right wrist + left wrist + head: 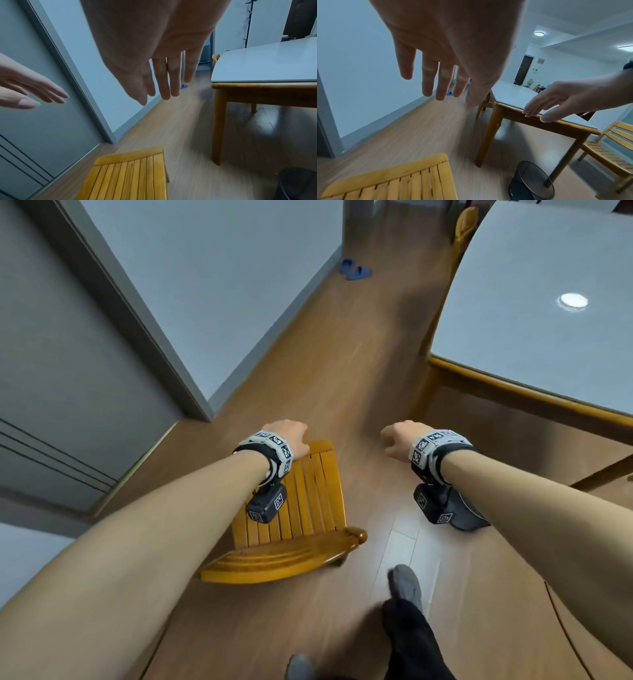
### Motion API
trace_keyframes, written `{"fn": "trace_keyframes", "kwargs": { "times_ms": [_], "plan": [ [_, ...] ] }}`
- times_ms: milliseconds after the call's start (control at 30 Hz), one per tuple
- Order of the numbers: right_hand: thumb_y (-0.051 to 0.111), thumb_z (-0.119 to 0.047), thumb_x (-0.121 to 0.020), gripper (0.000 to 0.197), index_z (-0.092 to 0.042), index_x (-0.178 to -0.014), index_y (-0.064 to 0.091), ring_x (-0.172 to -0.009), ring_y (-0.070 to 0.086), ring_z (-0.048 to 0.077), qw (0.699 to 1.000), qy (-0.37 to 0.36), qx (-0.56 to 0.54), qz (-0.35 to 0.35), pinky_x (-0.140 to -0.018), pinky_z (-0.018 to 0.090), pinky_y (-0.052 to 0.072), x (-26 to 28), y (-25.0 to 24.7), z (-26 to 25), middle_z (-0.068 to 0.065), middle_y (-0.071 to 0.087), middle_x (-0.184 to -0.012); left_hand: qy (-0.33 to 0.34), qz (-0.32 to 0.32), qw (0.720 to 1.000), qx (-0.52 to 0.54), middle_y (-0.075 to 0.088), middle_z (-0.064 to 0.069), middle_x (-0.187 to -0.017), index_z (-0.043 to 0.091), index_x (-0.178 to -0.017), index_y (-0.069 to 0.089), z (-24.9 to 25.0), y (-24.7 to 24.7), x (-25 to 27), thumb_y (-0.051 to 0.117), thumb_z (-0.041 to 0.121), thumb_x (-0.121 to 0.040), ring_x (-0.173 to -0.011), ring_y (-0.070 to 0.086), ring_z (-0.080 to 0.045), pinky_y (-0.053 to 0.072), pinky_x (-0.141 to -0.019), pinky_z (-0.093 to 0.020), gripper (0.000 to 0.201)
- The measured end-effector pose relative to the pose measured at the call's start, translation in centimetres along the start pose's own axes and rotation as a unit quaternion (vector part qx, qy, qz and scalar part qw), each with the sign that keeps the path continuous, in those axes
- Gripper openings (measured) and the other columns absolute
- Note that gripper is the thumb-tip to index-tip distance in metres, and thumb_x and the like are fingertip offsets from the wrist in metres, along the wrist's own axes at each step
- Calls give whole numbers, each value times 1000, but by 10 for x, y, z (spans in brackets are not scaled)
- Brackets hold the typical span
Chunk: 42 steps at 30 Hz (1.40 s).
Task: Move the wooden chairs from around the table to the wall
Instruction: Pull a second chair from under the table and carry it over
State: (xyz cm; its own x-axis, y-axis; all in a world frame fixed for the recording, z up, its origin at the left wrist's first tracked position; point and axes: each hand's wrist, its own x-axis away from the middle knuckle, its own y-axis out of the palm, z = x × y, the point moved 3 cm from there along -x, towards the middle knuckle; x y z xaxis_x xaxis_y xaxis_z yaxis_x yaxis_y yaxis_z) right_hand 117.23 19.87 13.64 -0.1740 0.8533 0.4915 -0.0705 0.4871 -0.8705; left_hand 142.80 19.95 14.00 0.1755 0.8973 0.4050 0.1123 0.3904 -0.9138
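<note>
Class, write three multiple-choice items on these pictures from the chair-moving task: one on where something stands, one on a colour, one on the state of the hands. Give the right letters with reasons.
1. Where does the black mesh wastebasket stand?
A. on the table top
B. on the floor beside a table leg
C. on the chair seat

2. What colour are the slippers by the far wall?
A. blue
B. red
C. white

3. How are the left hand and right hand?
A. both grip the chair
B. one holds the basket
C. both open, holding nothing

Answers: 1 B, the left wrist view shows it on the wooden floor by the leg of the grey-topped wooden table. 2 A, they look blue in the head view. 3 C, both wrist views show straight fingers above the slatted honey-coloured wooden chair.
</note>
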Motion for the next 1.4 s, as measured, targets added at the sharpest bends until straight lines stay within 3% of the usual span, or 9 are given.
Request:
{"fn": "trace_keyframes", "kwargs": {
  "times_ms": [167,267,533,633,833,1033,1233,1400],
  "plan": [
    [63,-22,-91,47,-18,-138,60,-114,64,35,999,-38,10,11,-93,41,55,-80,-35,55,13,64,-131,-54,14,998,23,54,-4,-146,24,-149,46,38,-41,-72,52,37,-96,-126,56,-28,50,-94,-39,55],
    [66,-27,-93,56,-19,-146,52,-121,61,35,997,-72,13,-2,-96,40,53,-123,-56,82,13,59,-139,-87,0,996,30,60,-4,-137,23,-141,53,54,-62,-105,54,36,-93,-118,60,-29,53,-91,-39,50],
    [64,-22,-92,43,-11,-134,59,-111,64,38,996,-82,16,-11,-89,41,55,-244,-132,125,18,62,-127,-116,-8,993,22,51,-3,-148,24,-151,43,50,-122,-207,53,38,-96,-129,54,-27,49,-100,-41,58],
    [65,-22,-90,42,-11,-130,61,-108,65,37,996,-82,25,-17,-89,41,56,-300,-151,131,17,65,-123,-124,-16,992,34,53,-4,-146,23,-150,44,33,-137,-264,53,38,-96,-127,56,-28,51,-97,-41,58],
    [66,-25,-89,45,-12,-132,62,-106,66,38,997,-69,37,-27,-87,42,56,-438,-214,136,17,64,-123,-109,-23,993,37,65,-5,-129,19,-137,56,-21,-177,-418,55,35,-91,-113,64,-30,55,-90,-43,49],
    [65,-25,-90,51,-15,-140,60,-113,64,36,999,-27,4,-17,-94,41,55,-561,-306,159,15,64,-130,-78,-29,996,23,65,-3,-131,25,-141,54,-80,-258,-561,56,39,-89,-112,65,-29,56,-90,-42,53],
    [62,-27,-91,50,-16,-140,60,-112,64,35,1000,17,-19,-17,-93,41,56,-669,-370,212,14,63,-129,-57,-23,998,3,65,-4,-130,24,-143,52,-113,-326,-702,55,36,-91,-110,65,-27,56,-89,-40,54],
    [62,-26,-93,44,-13,-136,62,-109,65,36,997,56,-40,-18,-89,40,56,-780,-418,270,16,63,-127,-26,-27,999,3,62,-4,-136,25,-147,48,-109,-371,-850,55,36,-93,-111,65,-27,55,-88,-38,56]
  ]
}}
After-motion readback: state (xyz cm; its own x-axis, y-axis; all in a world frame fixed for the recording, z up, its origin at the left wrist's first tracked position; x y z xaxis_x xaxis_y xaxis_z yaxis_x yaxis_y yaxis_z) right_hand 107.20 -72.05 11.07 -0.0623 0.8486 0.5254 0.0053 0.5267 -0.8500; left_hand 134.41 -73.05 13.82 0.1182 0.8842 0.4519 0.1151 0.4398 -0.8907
